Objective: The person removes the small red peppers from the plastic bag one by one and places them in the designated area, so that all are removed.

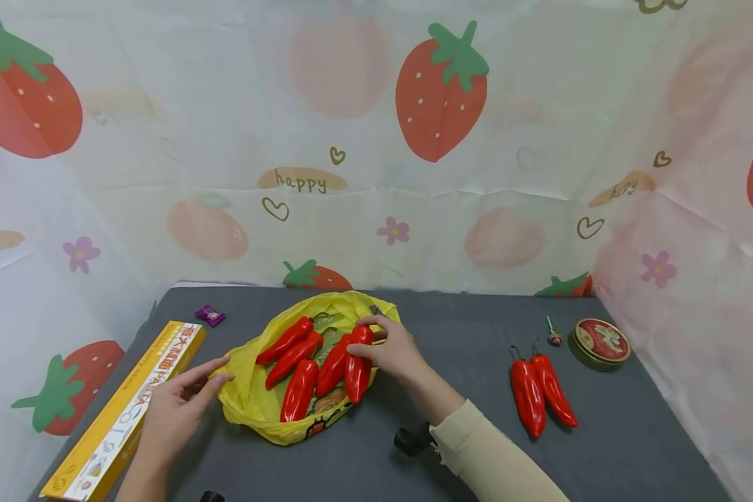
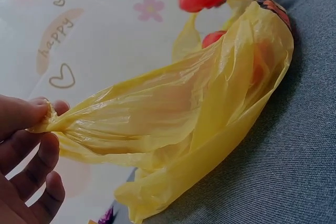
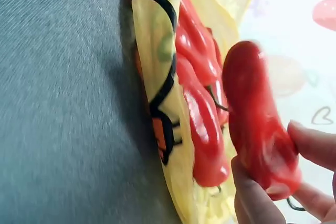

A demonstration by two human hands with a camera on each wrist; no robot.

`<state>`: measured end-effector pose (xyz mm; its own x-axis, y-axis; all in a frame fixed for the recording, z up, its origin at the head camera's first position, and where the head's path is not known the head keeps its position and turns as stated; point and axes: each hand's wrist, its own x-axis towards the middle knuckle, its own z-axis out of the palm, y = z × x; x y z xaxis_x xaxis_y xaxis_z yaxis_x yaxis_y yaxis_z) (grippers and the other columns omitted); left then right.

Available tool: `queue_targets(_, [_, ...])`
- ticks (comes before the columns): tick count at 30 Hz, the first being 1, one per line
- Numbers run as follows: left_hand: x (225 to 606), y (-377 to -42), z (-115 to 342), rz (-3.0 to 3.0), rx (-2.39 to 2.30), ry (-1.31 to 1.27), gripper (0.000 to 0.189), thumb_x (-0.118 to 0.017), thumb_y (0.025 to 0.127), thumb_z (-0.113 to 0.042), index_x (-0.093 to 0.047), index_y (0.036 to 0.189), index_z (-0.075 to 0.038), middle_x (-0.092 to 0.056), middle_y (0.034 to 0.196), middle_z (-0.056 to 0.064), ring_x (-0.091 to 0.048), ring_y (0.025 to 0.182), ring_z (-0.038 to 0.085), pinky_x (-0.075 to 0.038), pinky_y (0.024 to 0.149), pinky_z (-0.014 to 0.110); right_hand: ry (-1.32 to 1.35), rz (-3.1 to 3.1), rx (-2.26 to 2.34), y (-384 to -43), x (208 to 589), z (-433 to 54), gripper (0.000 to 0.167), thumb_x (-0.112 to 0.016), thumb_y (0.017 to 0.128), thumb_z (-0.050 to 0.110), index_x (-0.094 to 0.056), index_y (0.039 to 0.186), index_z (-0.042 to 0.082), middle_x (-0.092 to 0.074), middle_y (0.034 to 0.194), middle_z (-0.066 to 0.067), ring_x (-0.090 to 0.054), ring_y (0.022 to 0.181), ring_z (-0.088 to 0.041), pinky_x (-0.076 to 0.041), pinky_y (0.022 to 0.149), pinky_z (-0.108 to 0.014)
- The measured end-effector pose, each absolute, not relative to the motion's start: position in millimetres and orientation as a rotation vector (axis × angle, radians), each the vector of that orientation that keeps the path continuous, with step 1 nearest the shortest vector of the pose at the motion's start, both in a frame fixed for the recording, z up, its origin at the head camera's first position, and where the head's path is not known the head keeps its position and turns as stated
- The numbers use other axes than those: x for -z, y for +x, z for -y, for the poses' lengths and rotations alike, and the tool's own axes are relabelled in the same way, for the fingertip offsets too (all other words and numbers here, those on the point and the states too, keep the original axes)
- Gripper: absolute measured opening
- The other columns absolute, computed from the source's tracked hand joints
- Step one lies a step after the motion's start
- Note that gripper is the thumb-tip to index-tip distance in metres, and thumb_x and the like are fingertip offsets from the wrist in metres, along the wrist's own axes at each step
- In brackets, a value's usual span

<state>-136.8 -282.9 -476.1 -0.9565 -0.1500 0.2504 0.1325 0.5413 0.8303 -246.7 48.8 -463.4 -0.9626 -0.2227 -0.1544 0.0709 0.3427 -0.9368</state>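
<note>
I can count seven red peppers (image 1: 357, 369) in total. There is also one yellow bag (image 1: 241, 390), one long box (image 1: 125, 411), one purple candy (image 1: 210, 315), one lollipop (image 1: 554, 339) and one round tin (image 1: 600, 341).

Head view looks forward-down; close wrist views (seemingly sideways) share the bag (image 1: 243, 390).

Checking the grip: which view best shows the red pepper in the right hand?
The right wrist view: the red pepper is large and mostly uncovered, with fingers gripping its stem end. The head view shows it smaller, over the yellow bag, partly covered. The left wrist view has only part, blurred and cut off at the top.
</note>
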Motion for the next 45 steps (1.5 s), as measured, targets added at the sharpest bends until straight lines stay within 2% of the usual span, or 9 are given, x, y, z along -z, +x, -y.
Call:
queue_targets(5, [477.3,-137.4,282.5,2.488,1.358,0.001,0.033,-0.064,0.101,-0.025,-0.070,0.128,-0.008,-0.078,0.098,0.001,-0.068,0.086,0.009,-0.049,0.062,0.021,-0.193,-2.465,1.537,-241.5,458.7,-64.9,0.048,-0.077,0.090,0.033,-0.065,0.135,0.022,-0.063,0.128,-0.014,-0.062,0.111,-0.029,-0.059,0.076,-0.037])
queue_targets(9, [477.5,-137.3,283.0,2.484,1.347,0.004,0.032,-0.064,0.100,-0.025,-0.071,0.127,-0.008,-0.078,0.097,0.001,-0.069,0.086,0.010,-0.049,0.061,0.021,-0.236,-2.491,1.504,-238.1,457.6,-77.7,0.046,-0.072,0.093,0.032,-0.064,0.138,0.022,-0.062,0.132,-0.011,-0.059,0.117,-0.031,-0.059,0.078,-0.038])
queue_targets(14, [477.7,-137.1,283.1,2.484,1.354,0.004,0.032,-0.065,0.100,-0.024,-0.071,0.127,-0.008,-0.078,0.097,0.000,-0.069,0.085,0.008,-0.049,0.062,0.021,-0.266,-2.522,1.487,-233.8,455.9,-95.4,0.044,-0.073,0.093,0.030,-0.065,0.136,0.022,-0.064,0.128,-0.009,-0.061,0.115,-0.029,-0.059,0.077,-0.037])
queue_targets(21, [478.0,-136.1,284.0,2.491,1.362,0.014,0.033,-0.065,0.100,-0.025,-0.070,0.128,-0.008,-0.078,0.098,-0.001,-0.070,0.088,0.008,-0.053,0.066,0.021,-0.236,-2.517,1.482,-228.1,451.2,-119.4,0.057,-0.081,0.087,0.021,-0.061,0.140,0.024,-0.065,0.120,-0.008,-0.062,0.105,-0.025,-0.059,0.073,-0.039])
queue_targets(32, [476.5,-135.9,283.1,2.489,1.367,0.018,0.033,-0.064,0.101,-0.025,-0.070,0.128,-0.008,-0.078,0.098,0.000,-0.070,0.088,0.009,-0.051,0.064,0.022,-0.072,-2.656,1.404,-215.1,453.8,-166.0,0.067,-0.082,0.085,0.027,-0.053,0.145,0.030,-0.066,0.123,-0.014,-0.066,0.109,-0.028,-0.059,0.074,-0.040])
queue_targets(38, [475.2,-135.8,283.0,2.505,1.356,0.032,0.033,-0.064,0.101,-0.026,-0.070,0.128,-0.008,-0.078,0.099,0.001,-0.069,0.087,0.008,-0.049,0.063,0.020,-0.110,-2.691,1.367,-207.6,453.8,-193.4,0.064,-0.081,0.086,0.030,-0.055,0.144,0.024,-0.065,0.127,-0.017,-0.064,0.112,-0.031,-0.058,0.075,-0.040])
queue_targets(45, [476.5,-136.7,282.3,2.504,1.353,0.031,0.033,-0.064,0.101,-0.027,-0.071,0.128,-0.009,-0.078,0.099,-0.002,-0.068,0.086,0.009,-0.050,0.063,0.020,-0.119,-2.755,1.260,-202.9,456.0,-219.8,0.065,-0.081,0.086,0.033,-0.056,0.144,0.019,-0.063,0.127,-0.014,-0.063,0.106,-0.027,-0.056,0.075,-0.037])
